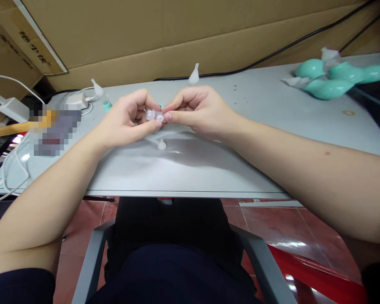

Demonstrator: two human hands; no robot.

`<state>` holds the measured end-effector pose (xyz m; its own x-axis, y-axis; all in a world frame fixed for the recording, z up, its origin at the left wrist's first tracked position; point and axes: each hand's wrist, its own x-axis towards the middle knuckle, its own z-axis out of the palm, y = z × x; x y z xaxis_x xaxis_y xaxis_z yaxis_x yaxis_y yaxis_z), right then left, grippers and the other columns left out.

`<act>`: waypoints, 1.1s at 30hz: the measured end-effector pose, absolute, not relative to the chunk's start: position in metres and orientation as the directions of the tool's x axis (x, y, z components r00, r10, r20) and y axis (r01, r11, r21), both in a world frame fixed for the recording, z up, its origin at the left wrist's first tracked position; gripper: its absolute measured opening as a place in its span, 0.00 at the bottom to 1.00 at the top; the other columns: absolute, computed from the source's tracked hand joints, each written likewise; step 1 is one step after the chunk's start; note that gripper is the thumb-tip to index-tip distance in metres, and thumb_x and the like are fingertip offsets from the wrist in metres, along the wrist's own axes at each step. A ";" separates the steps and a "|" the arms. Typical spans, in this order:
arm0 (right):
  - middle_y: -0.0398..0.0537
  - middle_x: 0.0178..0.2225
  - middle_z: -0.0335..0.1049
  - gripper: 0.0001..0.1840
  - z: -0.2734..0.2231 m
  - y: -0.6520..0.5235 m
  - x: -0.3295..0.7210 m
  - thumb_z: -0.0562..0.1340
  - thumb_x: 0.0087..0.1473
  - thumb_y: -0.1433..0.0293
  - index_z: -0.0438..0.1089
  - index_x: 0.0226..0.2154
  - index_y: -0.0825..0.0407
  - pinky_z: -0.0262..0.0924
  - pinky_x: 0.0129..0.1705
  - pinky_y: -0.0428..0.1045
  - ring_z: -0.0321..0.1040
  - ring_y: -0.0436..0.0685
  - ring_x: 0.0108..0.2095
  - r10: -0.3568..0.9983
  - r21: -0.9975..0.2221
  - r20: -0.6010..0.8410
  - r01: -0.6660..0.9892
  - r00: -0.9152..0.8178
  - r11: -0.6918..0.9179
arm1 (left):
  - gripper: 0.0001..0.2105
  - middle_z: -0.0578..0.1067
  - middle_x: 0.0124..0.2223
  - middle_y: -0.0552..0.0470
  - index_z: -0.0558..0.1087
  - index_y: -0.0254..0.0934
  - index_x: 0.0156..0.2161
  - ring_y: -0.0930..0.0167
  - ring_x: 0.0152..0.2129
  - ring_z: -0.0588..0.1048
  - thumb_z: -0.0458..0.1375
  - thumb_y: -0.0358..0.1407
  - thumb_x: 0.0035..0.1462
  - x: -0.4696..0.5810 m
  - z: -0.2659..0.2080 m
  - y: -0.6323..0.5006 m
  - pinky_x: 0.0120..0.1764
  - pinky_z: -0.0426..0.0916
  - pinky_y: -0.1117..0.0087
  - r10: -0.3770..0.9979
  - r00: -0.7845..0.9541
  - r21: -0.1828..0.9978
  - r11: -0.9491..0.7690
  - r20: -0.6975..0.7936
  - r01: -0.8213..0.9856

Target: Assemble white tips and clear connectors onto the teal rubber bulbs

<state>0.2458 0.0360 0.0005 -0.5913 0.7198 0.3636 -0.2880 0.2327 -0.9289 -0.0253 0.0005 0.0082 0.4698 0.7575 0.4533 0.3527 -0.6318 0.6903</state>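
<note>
Above the grey table, my left hand (129, 116) pinches a small clear plastic tube (151, 114) between thumb and fingers. My right hand (201, 109) meets it from the right, its thumb and fingertip closed on that tube's right end, by a small round part. A bit of teal shows behind the fingertips, mostly hidden. Below the hands a small white nozzle tip (162, 145) stands on the table. Left of my left hand, a white pointed nozzle (98, 89) leans with a teal ring (107, 105) at its base. Another white nozzle (194, 74) stands upright behind my right hand.
Several teal squeeze bulbs (331, 86) with whitish tips lie at the back right, beside a dark flat object (373, 105). White chargers (14, 109) and cables are on the left, near a blurred patch. Cardboard (145, 38) walls the back, with a black cable along it.
</note>
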 end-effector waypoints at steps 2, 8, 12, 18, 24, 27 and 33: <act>0.49 0.41 0.91 0.26 0.002 0.036 0.246 0.98 0.54 0.54 0.88 0.34 0.45 0.90 0.59 0.59 0.89 0.65 0.48 0.730 -0.935 0.352 -0.260 -0.585 0.242 | 0.34 0.85 0.39 0.48 0.81 0.46 0.50 0.64 0.31 0.83 0.77 0.75 0.70 -0.025 0.009 0.000 0.31 0.77 0.61 0.768 0.463 0.694 -0.621 0.443 0.364; 0.49 0.39 0.88 0.19 0.010 0.030 0.253 0.95 0.61 0.59 0.90 0.39 0.48 0.85 0.53 0.55 0.85 0.61 0.43 0.664 -0.927 0.364 -0.188 -0.654 0.324 | 0.16 0.84 0.38 0.48 0.82 0.43 0.44 0.65 0.32 0.81 0.75 0.53 0.76 -0.031 0.014 0.004 0.32 0.77 0.62 0.763 0.454 0.633 -0.641 0.460 0.435; 0.43 0.34 0.83 0.15 0.013 0.029 0.261 0.90 0.66 0.60 0.89 0.41 0.47 0.70 0.37 0.52 0.75 0.55 0.32 0.624 -0.908 0.304 -0.023 -0.720 0.417 | 0.09 0.81 0.36 0.49 0.81 0.44 0.42 0.64 0.33 0.77 0.72 0.44 0.73 -0.040 0.024 0.000 0.34 0.74 0.60 0.744 0.463 0.543 -0.668 0.481 0.510; 0.41 0.35 0.81 0.09 0.007 0.037 0.260 0.83 0.63 0.72 0.94 0.46 0.46 0.64 0.37 0.51 0.70 0.53 0.33 0.402 -0.751 0.257 0.081 -0.879 0.656 | 0.07 0.71 0.28 0.58 0.74 0.45 0.36 0.72 0.25 0.63 0.68 0.34 0.64 -0.039 0.045 -0.013 0.27 0.59 0.63 0.684 0.654 0.503 -0.709 0.324 0.493; 0.37 0.28 0.77 0.06 0.012 0.041 0.263 0.85 0.66 0.65 0.92 0.42 0.47 0.60 0.32 0.51 0.68 0.52 0.28 0.443 -0.867 0.158 0.091 -0.882 0.491 | 0.03 0.78 0.29 0.56 0.78 0.45 0.34 0.70 0.25 0.69 0.64 0.34 0.60 -0.037 0.053 -0.015 0.29 0.61 0.64 0.718 0.680 0.505 -0.646 0.147 0.572; 0.40 0.31 0.83 0.15 0.016 0.046 0.266 0.91 0.61 0.59 0.92 0.40 0.47 0.70 0.35 0.50 0.78 0.54 0.31 0.484 -0.948 0.078 0.085 -0.872 0.306 | 0.03 0.76 0.27 0.57 0.79 0.44 0.34 0.71 0.22 0.67 0.65 0.36 0.60 -0.036 0.051 -0.015 0.29 0.61 0.66 0.743 0.657 0.508 -0.619 0.130 0.599; 0.48 0.40 0.92 0.28 0.012 0.056 0.266 0.96 0.57 0.56 0.90 0.50 0.50 0.84 0.45 0.51 0.89 0.58 0.38 0.562 -0.995 0.003 0.054 -0.827 0.084 | 0.06 0.81 0.31 0.55 0.83 0.42 0.37 0.70 0.27 0.71 0.63 0.38 0.60 -0.029 0.044 -0.013 0.33 0.66 0.66 0.773 0.628 0.474 -0.588 0.092 0.655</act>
